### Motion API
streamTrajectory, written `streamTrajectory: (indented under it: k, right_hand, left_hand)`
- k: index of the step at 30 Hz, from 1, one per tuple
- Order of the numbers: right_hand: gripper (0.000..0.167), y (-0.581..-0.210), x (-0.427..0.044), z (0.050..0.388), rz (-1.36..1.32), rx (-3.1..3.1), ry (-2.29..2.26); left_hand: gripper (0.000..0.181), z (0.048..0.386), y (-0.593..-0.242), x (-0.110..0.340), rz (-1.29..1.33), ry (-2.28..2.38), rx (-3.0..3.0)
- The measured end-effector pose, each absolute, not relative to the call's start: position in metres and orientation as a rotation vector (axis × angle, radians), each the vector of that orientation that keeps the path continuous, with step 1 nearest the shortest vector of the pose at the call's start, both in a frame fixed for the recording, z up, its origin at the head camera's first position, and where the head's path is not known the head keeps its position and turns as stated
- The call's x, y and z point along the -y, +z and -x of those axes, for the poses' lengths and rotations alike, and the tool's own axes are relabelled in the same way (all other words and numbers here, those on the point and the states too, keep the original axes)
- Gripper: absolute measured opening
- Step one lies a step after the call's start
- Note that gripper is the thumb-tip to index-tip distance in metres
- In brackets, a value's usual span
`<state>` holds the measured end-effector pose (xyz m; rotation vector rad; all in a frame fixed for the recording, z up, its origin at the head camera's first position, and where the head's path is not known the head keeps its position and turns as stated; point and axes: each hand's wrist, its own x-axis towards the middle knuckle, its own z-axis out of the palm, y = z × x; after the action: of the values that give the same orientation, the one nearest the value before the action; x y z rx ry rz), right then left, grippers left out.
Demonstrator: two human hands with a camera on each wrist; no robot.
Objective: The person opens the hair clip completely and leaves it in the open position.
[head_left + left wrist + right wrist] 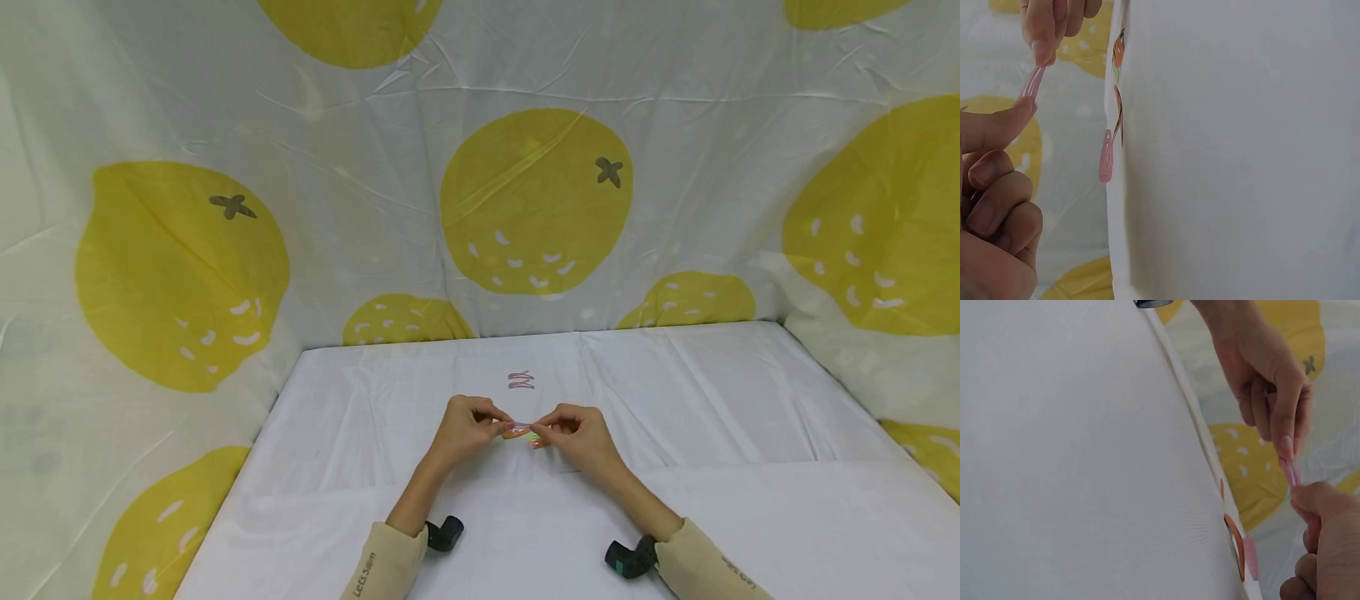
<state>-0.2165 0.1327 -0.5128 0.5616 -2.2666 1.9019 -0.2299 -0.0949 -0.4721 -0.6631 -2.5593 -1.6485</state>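
Between both hands, raised just above the table, is a pink snap hair clip [1032, 84]. My left hand [463, 429] pinches one end of it with thumb and forefinger. At the other end, my right hand [579, 435] pinches it the same way; the remaining fingers of both hands are curled in. An orange clip [514, 433] lies on the table beneath the hands. Next to it an orange and green piece [536, 440] is partly covered by the right fingers. In the left wrist view another pink hair clip [1105, 159] shows past the orange pieces.
Two pink hair clips [521, 380] lie one behind the other beyond the hands. A white cloth [675, 392] with creases covers the table. Behind it hangs a curtain [360, 183] printed with yellow lemons. Black wrist cameras [630, 557] sit by the sleeves.
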Motion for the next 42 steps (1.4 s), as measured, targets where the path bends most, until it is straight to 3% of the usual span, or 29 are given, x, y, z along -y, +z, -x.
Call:
streamTrajectory:
  k: [42]
  right_hand:
    - [0.007,-0.513,-0.128,0.213,-0.549,2.253,1.869]
  left_hand:
    - [0.009,0.224,-0.475,0.087,0.608,-1.42,2.624]
